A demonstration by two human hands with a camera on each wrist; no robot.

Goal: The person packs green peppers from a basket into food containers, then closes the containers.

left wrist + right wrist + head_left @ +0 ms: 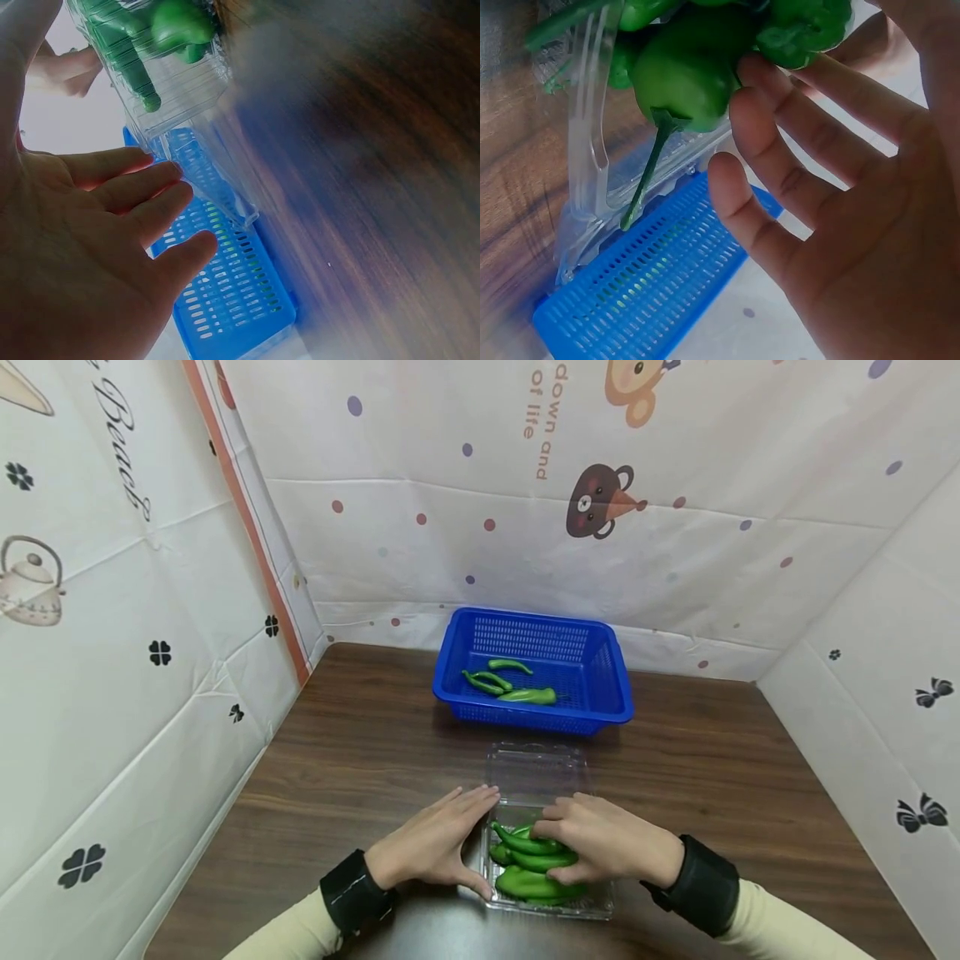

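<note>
Wooden table (pixel 360 752) — left hand (pixel 435 847) flat beside clamshell (pixel 551 902), right hand (pixel 607 839) flat on peppers (pixel 534 867) — stems clear only in wrist view.

Using the clear clamshell box (pixel 547 893) as the landmark: its open lid (pixel 534 770) lies flat just behind it, so going straight back means passing over that. Further back the blue basket (pixel 534 668) blocks the middle of the brown table (pixel 360 752). Left of the box, the left hand (pixel 435 843) sits right against its side; on top, the right hand (pixel 607 839) covers the green peppers (pixel 534 870). Bare wood runs wide to the right and far left, until the printed walls (pixel 112 652).
</note>
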